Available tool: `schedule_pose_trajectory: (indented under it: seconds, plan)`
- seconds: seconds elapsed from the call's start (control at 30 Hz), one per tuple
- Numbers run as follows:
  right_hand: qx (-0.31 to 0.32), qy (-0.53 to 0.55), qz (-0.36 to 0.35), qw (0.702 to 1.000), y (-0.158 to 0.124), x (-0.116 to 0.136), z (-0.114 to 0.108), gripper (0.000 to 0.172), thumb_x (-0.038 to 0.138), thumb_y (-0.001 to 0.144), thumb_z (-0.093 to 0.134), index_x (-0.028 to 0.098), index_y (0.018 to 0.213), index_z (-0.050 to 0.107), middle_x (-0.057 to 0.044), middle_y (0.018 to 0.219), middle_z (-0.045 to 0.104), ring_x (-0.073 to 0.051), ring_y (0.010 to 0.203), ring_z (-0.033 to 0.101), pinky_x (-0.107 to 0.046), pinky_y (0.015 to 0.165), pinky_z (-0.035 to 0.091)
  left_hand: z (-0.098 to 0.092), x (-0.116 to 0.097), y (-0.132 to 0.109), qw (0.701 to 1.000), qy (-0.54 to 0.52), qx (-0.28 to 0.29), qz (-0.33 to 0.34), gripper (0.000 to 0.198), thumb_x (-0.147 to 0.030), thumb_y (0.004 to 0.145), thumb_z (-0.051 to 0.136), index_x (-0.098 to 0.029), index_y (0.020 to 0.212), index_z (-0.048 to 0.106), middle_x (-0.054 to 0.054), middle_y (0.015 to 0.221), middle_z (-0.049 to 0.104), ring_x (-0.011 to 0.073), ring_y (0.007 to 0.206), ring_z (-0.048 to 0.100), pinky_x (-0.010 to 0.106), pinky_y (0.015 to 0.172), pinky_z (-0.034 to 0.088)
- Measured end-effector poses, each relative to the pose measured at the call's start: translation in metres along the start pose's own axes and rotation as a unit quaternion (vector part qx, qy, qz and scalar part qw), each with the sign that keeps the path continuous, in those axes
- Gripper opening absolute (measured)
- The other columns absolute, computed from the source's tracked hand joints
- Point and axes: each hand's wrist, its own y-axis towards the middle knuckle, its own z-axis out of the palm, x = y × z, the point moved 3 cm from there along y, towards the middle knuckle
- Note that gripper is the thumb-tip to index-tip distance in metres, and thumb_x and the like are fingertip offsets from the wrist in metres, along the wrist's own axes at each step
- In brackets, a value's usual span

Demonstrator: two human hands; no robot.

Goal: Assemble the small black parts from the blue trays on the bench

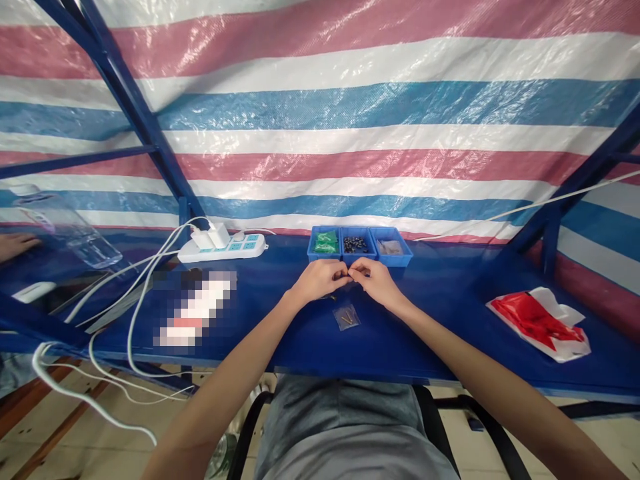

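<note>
My left hand (324, 279) and my right hand (374, 280) meet fingertip to fingertip over the table, both closed in a pinch. Whatever lies between their fingers is too small to name. Just beyond them stand three joined blue bins: one with green packets (327, 242), one with small black parts (355, 245), one with pale clear bags (390, 247). A small clear plastic bag (346, 317) with thin brass-coloured pieces inside rests on the table nearer to me. Partly hidden under my left hand, something small and yellowish lies on the table.
A white power strip (225, 247) with plugs and cables sits to the left, beside a blurred-out patch. Farther left are a plastic bottle (75, 227) and another person's hand (17, 247). A red and white package (540, 323) lies right on the blue table (440, 313).
</note>
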Motion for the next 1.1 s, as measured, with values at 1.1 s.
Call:
schedule_pose_trajectory:
  seconds: [1.1]
  plan:
    - [0.053,0.019,0.034,0.998,-0.001,-0.005,0.004,0.017,0.035,0.085,0.059,0.019,0.082,0.063,-0.002,0.071,0.066,-0.017,0.068,0.064,-0.026,0.057,0.048,-0.004,0.0,0.0,0.999,-0.005,-0.048,-0.009,0.026,-0.034,0.105,0.045,-0.021,0.104,0.067,0.002,0.097,0.073,0.0144,0.077,0.066,0.025,0.067,0.043]
